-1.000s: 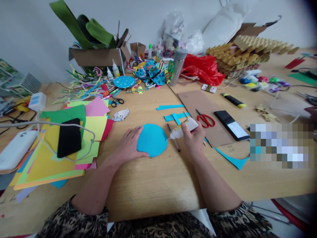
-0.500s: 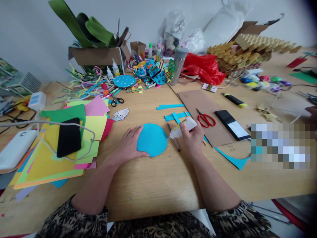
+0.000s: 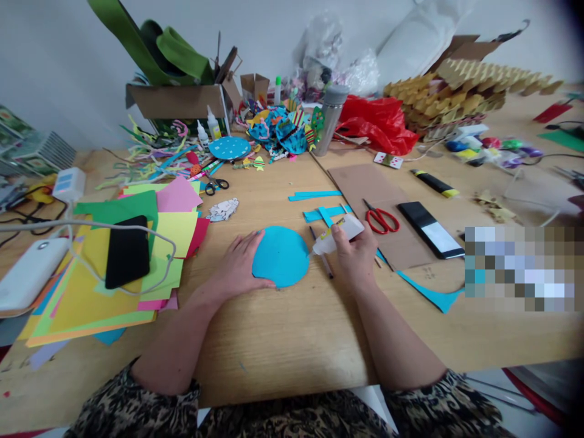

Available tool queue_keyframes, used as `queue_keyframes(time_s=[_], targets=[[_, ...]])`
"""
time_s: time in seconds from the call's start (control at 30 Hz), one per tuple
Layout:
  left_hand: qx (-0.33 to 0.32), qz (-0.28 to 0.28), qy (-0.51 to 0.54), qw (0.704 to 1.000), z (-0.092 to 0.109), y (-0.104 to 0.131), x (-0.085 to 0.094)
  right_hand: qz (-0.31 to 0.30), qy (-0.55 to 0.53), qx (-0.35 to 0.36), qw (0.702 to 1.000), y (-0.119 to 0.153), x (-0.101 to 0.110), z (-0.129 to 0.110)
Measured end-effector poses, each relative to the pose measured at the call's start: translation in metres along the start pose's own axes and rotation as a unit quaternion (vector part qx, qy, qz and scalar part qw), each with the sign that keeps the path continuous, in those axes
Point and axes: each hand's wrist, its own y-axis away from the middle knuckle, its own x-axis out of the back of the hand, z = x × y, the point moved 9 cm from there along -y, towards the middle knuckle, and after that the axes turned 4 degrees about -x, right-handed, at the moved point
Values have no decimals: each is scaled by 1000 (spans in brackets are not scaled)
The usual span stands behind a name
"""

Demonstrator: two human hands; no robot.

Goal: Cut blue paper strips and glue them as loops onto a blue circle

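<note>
Bottle (image 3: 351, 226) barely shifted, clasped in right hand (image 3: 359, 258); left hand (image 3: 237, 266) wide, gripping blue disc (image 3: 281, 256).

The head camera, close above the table (image 3: 292, 340), looks forward and down from the near side.

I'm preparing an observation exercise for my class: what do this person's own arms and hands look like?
The left hand and right hand are bare, with no glove, watch or bracelet to be seen. The left sleeve and right sleeve match: dark cloth with a dense, swirling tan print. Each bunches into folds and stops well short of the hand.
</note>
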Motion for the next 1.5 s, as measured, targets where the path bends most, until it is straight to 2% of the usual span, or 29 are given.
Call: queue_keyframes(time_s=[0.4, 0.6, 0.8, 0.93, 1.0, 1.23, 1.5], targets=[[1, 1, -3, 1000, 1, 1, 1, -2, 19, 1, 1000, -1, 0, -1], [0, 2, 2, 1000, 2, 1, 2, 35, -21, 10, 999, -4, 1, -3], [2, -1, 1, 1000, 1, 0, 1, 51, -115, -61, 990, -10, -4, 13], [6, 1, 3, 1000, 1, 1, 2, 15, -195, -105, 975, -13, -20, 14], [8, 0, 4, 1000, 1, 1, 2, 3, -190, -91, 977, -13, -27, 7], [-2, -6, -6, 1000, 2, 0, 0, 0, -75, 11, 997, -7, -36, -15], [-2, -8, -7, 1000, 1, 0, -2, -7, -4, 46, 999, 0, -42, -26]])
